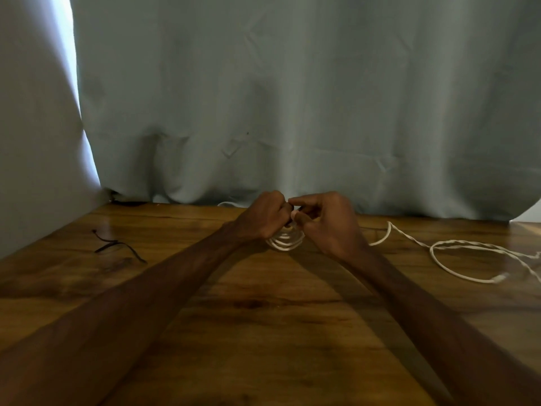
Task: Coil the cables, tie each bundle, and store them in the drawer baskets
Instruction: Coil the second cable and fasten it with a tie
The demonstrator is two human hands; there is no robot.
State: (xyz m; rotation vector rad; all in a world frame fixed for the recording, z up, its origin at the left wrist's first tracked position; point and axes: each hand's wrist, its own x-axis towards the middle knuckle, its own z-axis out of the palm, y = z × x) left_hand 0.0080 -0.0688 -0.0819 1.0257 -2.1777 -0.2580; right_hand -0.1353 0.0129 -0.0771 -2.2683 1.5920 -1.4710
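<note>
Head view finds our left hand (263, 219) curled round the white cable coil (285, 241) and our right hand (329, 225) pinching its top, likely holding loops together for tying, just above the bench (263, 312), loose white cable (456, 247) trailing right, thin dark cord (117, 246) waiting left.

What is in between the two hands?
A white cable coil. The left hand and the right hand both hold its top, and its loops show below them. The head view shows this.
</note>
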